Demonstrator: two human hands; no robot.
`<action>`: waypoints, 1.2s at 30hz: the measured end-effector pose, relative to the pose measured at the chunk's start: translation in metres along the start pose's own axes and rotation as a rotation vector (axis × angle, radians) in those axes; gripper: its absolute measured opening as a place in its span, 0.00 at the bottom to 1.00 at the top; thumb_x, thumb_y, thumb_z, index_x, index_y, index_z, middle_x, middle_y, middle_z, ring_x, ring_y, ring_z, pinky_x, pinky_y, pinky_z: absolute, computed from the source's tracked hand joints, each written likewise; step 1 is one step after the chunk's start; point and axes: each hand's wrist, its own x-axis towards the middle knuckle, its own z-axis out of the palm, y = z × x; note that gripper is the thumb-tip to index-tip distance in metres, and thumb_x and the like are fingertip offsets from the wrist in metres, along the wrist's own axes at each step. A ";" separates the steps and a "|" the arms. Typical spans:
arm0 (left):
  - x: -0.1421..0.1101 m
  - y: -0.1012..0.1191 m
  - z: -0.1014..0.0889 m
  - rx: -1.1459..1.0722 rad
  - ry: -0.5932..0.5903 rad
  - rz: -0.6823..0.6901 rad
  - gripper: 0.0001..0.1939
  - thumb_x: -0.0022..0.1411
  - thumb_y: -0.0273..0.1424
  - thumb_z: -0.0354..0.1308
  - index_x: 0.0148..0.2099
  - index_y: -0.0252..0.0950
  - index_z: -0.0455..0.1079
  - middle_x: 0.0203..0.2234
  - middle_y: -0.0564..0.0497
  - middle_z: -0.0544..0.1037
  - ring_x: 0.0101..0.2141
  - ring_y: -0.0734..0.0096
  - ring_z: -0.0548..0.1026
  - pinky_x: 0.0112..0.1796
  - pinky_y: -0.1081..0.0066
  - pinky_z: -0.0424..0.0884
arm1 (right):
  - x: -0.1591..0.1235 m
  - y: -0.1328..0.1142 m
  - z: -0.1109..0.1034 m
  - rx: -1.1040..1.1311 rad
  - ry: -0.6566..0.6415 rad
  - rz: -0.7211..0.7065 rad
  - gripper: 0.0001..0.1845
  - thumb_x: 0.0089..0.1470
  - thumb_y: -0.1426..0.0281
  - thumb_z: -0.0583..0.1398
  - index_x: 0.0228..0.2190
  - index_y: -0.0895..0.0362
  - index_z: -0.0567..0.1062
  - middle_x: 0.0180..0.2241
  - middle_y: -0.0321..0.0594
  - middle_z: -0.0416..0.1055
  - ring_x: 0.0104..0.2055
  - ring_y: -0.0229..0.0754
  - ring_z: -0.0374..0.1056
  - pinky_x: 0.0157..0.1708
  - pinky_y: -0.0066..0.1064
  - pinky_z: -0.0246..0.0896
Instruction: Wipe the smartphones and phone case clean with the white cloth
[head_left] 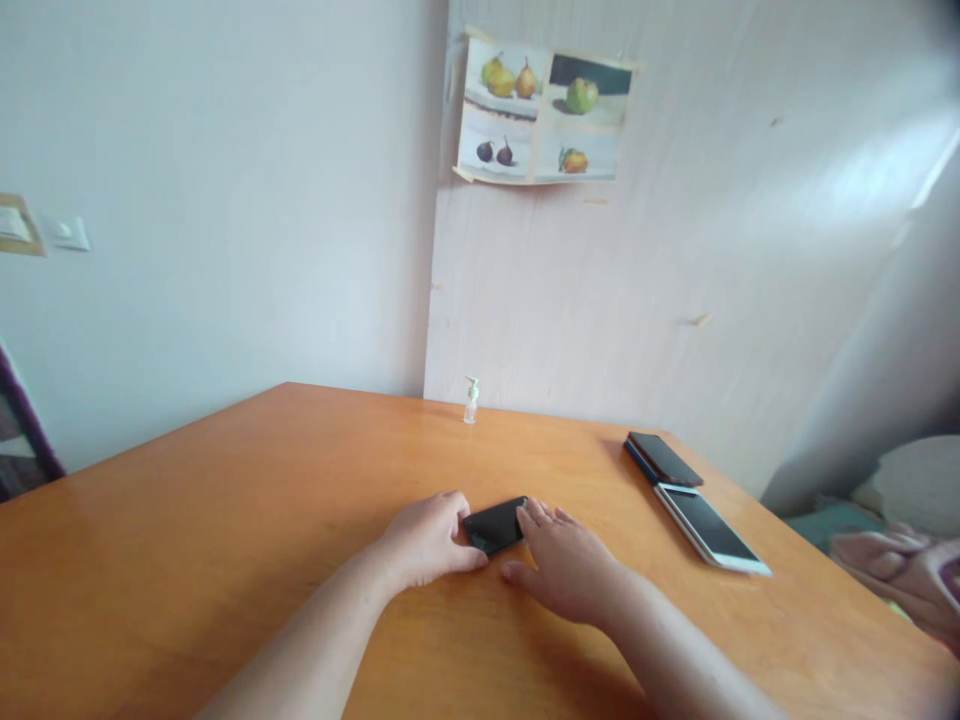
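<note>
A black smartphone [495, 527] lies on the wooden table in front of me, its dark screen facing up. My left hand [427, 540] grips its left end, the thumb at the near corner and the fingers curled at the far side. At the other end, my right hand [566, 565] rests with its fingers stretched out, the fingertips touching the phone's right edge. The right thumb is held apart, close to the tabletop.
On the right of the table [247, 500] lie a white tablet [716, 530] and a dark device [664, 458], end to end. A small clear pump bottle [471, 402] stands near the back edge. Fruit pictures [544, 115] hang on the wall behind. Crumpled cloth [892, 570] lies beyond the right edge.
</note>
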 end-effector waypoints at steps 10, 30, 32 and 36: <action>0.004 -0.007 0.005 -0.036 0.008 0.018 0.20 0.46 0.45 0.65 0.38 0.40 0.66 0.27 0.57 0.72 0.28 0.71 0.68 0.26 0.72 0.52 | 0.001 -0.001 0.000 0.049 0.034 -0.101 0.35 0.60 0.55 0.53 0.59 0.67 0.65 0.63 0.62 0.57 0.65 0.61 0.55 0.63 0.50 0.47; 0.007 -0.013 0.008 -0.045 0.010 0.067 0.17 0.49 0.43 0.63 0.36 0.39 0.65 0.26 0.58 0.70 0.27 0.72 0.67 0.25 0.73 0.52 | 0.024 -0.007 0.017 0.032 0.197 -0.354 0.21 0.66 0.65 0.45 0.50 0.58 0.71 0.53 0.51 0.69 0.59 0.51 0.61 0.59 0.47 0.52; 0.007 -0.012 0.007 -0.056 0.006 0.082 0.13 0.50 0.39 0.62 0.34 0.39 0.64 0.26 0.58 0.71 0.27 0.72 0.67 0.25 0.73 0.52 | 0.024 -0.014 0.018 0.051 0.194 -0.443 0.22 0.67 0.66 0.43 0.53 0.57 0.69 0.55 0.49 0.68 0.61 0.50 0.59 0.59 0.49 0.51; 0.006 -0.011 0.007 -0.046 0.013 0.063 0.16 0.50 0.42 0.62 0.37 0.39 0.65 0.26 0.57 0.71 0.27 0.72 0.68 0.26 0.73 0.53 | 0.032 -0.005 0.016 0.002 0.189 -0.358 0.21 0.67 0.65 0.44 0.50 0.56 0.71 0.54 0.48 0.68 0.60 0.51 0.60 0.59 0.52 0.49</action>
